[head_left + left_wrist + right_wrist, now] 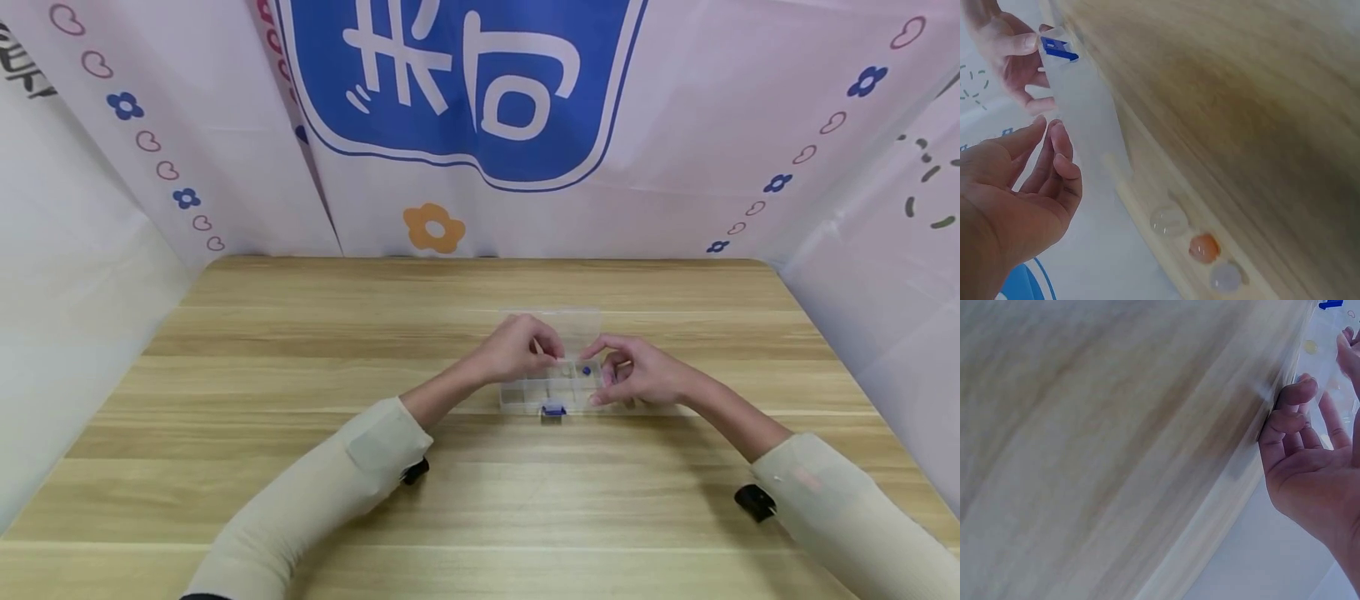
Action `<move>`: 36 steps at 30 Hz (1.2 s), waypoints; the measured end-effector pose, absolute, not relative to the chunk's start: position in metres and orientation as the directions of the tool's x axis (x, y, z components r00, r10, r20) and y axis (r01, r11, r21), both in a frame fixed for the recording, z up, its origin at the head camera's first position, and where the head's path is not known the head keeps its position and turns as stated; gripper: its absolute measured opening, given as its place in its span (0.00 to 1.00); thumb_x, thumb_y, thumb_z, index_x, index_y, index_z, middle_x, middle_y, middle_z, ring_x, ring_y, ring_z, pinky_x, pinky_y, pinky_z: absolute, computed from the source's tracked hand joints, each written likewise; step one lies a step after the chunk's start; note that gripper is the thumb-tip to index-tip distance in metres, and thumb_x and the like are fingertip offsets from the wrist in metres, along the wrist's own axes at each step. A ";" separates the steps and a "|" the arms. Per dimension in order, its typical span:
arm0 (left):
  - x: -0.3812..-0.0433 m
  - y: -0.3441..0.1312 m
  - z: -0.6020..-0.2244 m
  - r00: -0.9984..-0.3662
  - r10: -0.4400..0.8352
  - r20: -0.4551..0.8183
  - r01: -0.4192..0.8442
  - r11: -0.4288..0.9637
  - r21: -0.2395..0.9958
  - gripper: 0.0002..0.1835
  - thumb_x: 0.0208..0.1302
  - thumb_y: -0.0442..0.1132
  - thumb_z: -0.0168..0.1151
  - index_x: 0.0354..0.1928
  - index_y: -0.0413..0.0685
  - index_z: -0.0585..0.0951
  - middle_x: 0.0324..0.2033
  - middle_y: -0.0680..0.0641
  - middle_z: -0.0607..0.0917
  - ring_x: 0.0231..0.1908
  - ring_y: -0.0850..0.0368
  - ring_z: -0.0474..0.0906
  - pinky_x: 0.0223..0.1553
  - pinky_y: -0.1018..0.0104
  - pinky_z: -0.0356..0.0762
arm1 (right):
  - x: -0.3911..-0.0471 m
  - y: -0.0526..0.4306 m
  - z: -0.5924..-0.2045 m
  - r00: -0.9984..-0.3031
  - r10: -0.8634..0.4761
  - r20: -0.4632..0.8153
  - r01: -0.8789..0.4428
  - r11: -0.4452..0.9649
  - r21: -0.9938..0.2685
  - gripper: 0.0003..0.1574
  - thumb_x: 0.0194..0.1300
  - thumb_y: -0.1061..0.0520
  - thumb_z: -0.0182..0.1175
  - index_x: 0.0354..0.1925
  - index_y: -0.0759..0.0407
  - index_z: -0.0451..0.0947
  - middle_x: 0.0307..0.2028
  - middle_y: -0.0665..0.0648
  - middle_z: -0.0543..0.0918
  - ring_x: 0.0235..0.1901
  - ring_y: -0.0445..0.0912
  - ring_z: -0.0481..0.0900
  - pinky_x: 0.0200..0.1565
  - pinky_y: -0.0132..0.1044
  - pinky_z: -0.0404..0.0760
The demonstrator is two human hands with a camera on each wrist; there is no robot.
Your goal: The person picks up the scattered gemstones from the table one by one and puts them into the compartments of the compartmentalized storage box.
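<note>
A clear plastic compartment box (536, 392) with a blue latch (553, 410) lies on the table, its transparent lid (573, 321) raised at the back. My left hand (521, 346) is over the back compartments, thumb and fingertips drawn close together; I cannot tell whether a small bead is between them. My right hand (637, 371) holds the right end of the box, with bent fingers along the side and the thumb near the front corner. A small dark blue bead (587, 371) sits in the back right compartment. A yellowish bead (1310, 347) shows through the plastic in the right wrist view.
In the left wrist view, a clear bead (1169, 221), an orange bead (1204, 248) and a pale lilac bead (1226, 277) lie in a row on the wooden table (480, 500). A printed cloth (675, 167) hangs behind the table's far edge.
</note>
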State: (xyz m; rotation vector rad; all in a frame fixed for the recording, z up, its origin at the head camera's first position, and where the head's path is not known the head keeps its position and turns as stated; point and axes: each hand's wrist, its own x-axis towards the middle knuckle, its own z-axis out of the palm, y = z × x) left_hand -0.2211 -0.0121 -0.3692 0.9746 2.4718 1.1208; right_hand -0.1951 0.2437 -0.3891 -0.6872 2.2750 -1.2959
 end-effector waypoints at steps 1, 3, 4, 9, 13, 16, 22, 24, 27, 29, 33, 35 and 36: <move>-0.221 -0.015 -0.368 -0.745 0.666 0.043 0.469 0.477 0.743 0.03 0.67 0.27 0.68 0.40 0.36 0.88 0.33 0.45 0.90 0.36 0.56 0.85 0.39 0.71 0.82 | -0.195 0.243 -0.389 -0.785 -0.607 -0.124 -0.203 0.441 -0.874 0.34 0.59 0.65 0.76 0.60 0.70 0.72 0.28 0.57 0.79 0.23 0.42 0.75 0.24 0.32 0.75; -0.220 -0.020 -0.365 -0.747 0.663 0.055 0.476 0.475 0.741 0.03 0.67 0.27 0.68 0.40 0.35 0.88 0.33 0.45 0.90 0.34 0.58 0.84 0.38 0.71 0.82 | -0.196 0.243 -0.390 -0.788 -0.602 -0.128 -0.200 0.446 -0.872 0.34 0.59 0.65 0.76 0.59 0.70 0.73 0.28 0.57 0.80 0.23 0.42 0.75 0.25 0.32 0.75; -0.219 -0.024 -0.363 -0.749 0.660 0.060 0.478 0.476 0.738 0.03 0.67 0.27 0.68 0.40 0.35 0.88 0.32 0.46 0.89 0.32 0.59 0.83 0.37 0.71 0.81 | -0.196 0.243 -0.390 -0.789 -0.600 -0.130 -0.197 0.448 -0.872 0.34 0.58 0.65 0.76 0.59 0.70 0.73 0.28 0.57 0.80 0.23 0.42 0.75 0.25 0.32 0.75; -0.218 -0.045 -0.358 -0.760 0.646 0.069 0.474 0.480 0.738 0.03 0.68 0.28 0.67 0.40 0.35 0.88 0.32 0.45 0.89 0.28 0.60 0.81 0.33 0.72 0.79 | -0.197 0.243 -0.390 -0.793 -0.595 -0.132 -0.195 0.452 -0.870 0.34 0.57 0.66 0.77 0.59 0.69 0.73 0.29 0.57 0.80 0.24 0.43 0.76 0.25 0.32 0.75; -0.218 -0.063 -0.358 -0.768 0.635 0.075 0.468 0.479 0.743 0.04 0.69 0.28 0.67 0.40 0.34 0.88 0.33 0.44 0.89 0.29 0.54 0.82 0.32 0.71 0.78 | -0.197 0.244 -0.389 -0.792 -0.593 -0.141 -0.190 0.460 -0.867 0.35 0.58 0.66 0.76 0.60 0.69 0.73 0.30 0.58 0.80 0.25 0.44 0.77 0.26 0.32 0.77; -0.218 -0.077 -0.359 -0.772 0.631 0.079 0.473 0.487 0.734 0.03 0.68 0.28 0.68 0.39 0.34 0.88 0.32 0.44 0.89 0.29 0.51 0.82 0.33 0.69 0.79 | -0.197 0.243 -0.389 -0.792 -0.593 -0.148 -0.187 0.465 -0.865 0.35 0.58 0.65 0.76 0.60 0.69 0.73 0.30 0.58 0.80 0.25 0.44 0.77 0.27 0.32 0.77; -0.213 -0.099 -0.362 -0.774 0.632 0.047 0.461 0.511 0.726 0.02 0.67 0.27 0.68 0.37 0.35 0.89 0.34 0.44 0.90 0.29 0.56 0.82 0.35 0.67 0.81 | -0.197 0.243 -0.389 -0.792 -0.590 -0.156 -0.180 0.470 -0.864 0.34 0.58 0.65 0.76 0.60 0.68 0.73 0.30 0.58 0.80 0.25 0.44 0.76 0.27 0.32 0.76; -0.212 -0.104 -0.363 -0.780 0.626 0.024 0.445 0.526 0.725 0.02 0.67 0.27 0.69 0.37 0.35 0.89 0.34 0.45 0.89 0.29 0.58 0.81 0.36 0.67 0.81 | -0.197 0.243 -0.390 -0.793 -0.589 -0.158 -0.177 0.471 -0.865 0.34 0.58 0.66 0.76 0.60 0.68 0.73 0.30 0.58 0.80 0.25 0.44 0.76 0.27 0.32 0.76; -0.210 -0.110 -0.365 -0.779 0.627 0.004 0.441 0.544 0.714 0.02 0.66 0.27 0.69 0.37 0.35 0.89 0.33 0.46 0.89 0.29 0.58 0.81 0.35 0.67 0.81 | -0.197 0.244 -0.390 -0.793 -0.589 -0.159 -0.175 0.468 -0.866 0.34 0.58 0.65 0.76 0.60 0.69 0.73 0.30 0.58 0.80 0.25 0.44 0.77 0.27 0.32 0.77; -0.210 -0.114 -0.366 -0.771 0.637 0.005 0.454 0.543 0.706 0.02 0.66 0.26 0.69 0.36 0.35 0.89 0.31 0.46 0.89 0.29 0.59 0.81 0.35 0.67 0.81 | -0.197 0.244 -0.391 -0.792 -0.590 -0.157 -0.175 0.466 -0.867 0.34 0.58 0.65 0.76 0.60 0.69 0.73 0.30 0.58 0.80 0.25 0.44 0.77 0.27 0.32 0.77; -0.209 -0.121 -0.368 -0.759 0.651 0.001 0.458 0.532 0.713 0.02 0.65 0.25 0.69 0.34 0.34 0.88 0.30 0.45 0.89 0.28 0.57 0.83 0.35 0.67 0.82 | -0.197 0.244 -0.392 -0.790 -0.594 -0.152 -0.182 0.463 -0.867 0.34 0.58 0.66 0.76 0.60 0.69 0.73 0.30 0.58 0.80 0.25 0.44 0.77 0.27 0.32 0.77; -0.208 -0.123 -0.368 -0.757 0.653 -0.008 0.449 0.530 0.720 0.02 0.65 0.25 0.69 0.34 0.34 0.88 0.29 0.45 0.89 0.28 0.57 0.83 0.34 0.67 0.82 | -0.197 0.244 -0.392 -0.790 -0.595 -0.149 -0.186 0.464 -0.866 0.34 0.58 0.66 0.76 0.60 0.69 0.73 0.30 0.58 0.80 0.25 0.44 0.77 0.27 0.32 0.77; -0.208 -0.124 -0.368 -0.754 0.656 -0.008 0.453 0.530 0.717 0.02 0.64 0.25 0.69 0.34 0.34 0.88 0.29 0.45 0.89 0.28 0.57 0.84 0.34 0.67 0.83 | -0.197 0.244 -0.391 -0.791 -0.593 -0.150 -0.185 0.465 -0.866 0.34 0.58 0.65 0.76 0.60 0.69 0.73 0.30 0.58 0.80 0.25 0.44 0.77 0.27 0.32 0.77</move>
